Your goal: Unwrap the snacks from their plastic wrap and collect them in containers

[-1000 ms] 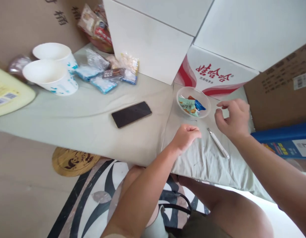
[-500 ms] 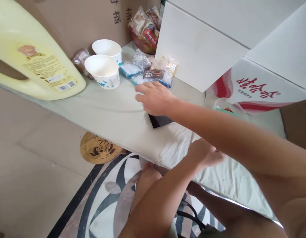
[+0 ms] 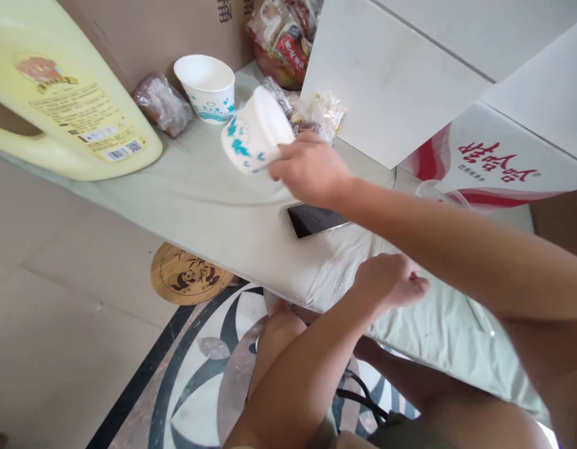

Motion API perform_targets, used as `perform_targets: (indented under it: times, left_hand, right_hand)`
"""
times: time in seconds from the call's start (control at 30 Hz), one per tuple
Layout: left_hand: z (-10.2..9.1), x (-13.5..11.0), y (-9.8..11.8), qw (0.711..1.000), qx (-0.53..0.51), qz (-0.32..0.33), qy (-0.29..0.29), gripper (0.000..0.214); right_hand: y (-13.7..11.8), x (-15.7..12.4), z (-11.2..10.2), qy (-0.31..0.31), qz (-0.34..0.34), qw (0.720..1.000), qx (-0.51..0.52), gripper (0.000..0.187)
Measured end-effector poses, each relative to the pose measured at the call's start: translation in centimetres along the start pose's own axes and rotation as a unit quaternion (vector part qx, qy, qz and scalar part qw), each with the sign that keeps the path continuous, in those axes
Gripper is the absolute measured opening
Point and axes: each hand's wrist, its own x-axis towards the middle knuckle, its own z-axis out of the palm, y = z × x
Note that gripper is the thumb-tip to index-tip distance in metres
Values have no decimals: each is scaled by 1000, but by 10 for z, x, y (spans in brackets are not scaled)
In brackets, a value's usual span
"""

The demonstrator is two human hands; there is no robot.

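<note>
Cup [image 3: 251, 140], one: white with blue-green print. You had it pinched at the rim in your right hand [image 3: 311, 163], thumb and fingertips drawn together on its near side. It hung tilted, seemingly raised off the cloth [image 3: 194, 199], mouth up and towards your hand; whether it held anything, you could not have told from this angle.

Left hand [image 3: 391, 280], one: fingers curled and pressed together, thumb against them, near the cloth's front edge; no thing showed in it, though its inside was hidden.

Second cup [image 3: 211, 100], one: upright, just behind the held one. Wrapped item [image 3: 161, 105], one: beside it. Packets [image 3: 332, 112], several: close behind your right hand, partly covered. Phone [image 3: 316, 219], one: flat, partly hidden by your right wrist.

Handling notes, by judgement: the wall looked thin, so a light, steady pinch served you better than a squeeze. With contents uncertain, you did best to bring the mouth level. Clearance from the second cup looked small, which called for a slow, high path. Your wrist needed to stay above the phone.
</note>
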Motion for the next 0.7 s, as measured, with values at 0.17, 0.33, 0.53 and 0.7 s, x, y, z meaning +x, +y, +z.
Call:
perform_targets:
  times: [0.17, 0.33, 0.53, 0.7]
  left_hand:
    - [8, -1, 0, 991, 114, 74, -14, 31]
    - [26, 8, 6, 988, 138, 74, -11, 32]
    - [50, 18, 10, 977, 192, 91, -28, 29]
    - [59, 23, 8, 971, 221, 76, -48, 25]
  right_hand:
    - [91, -158, -38, 177, 242, 954, -22, 34]
    - [153, -315, -23, 159, 435, 882, -89, 35]
    - [142, -417, 39, 99, 439, 893, -35, 37]
    - [130, -418, 47, -15, 454, 891, 24, 56]
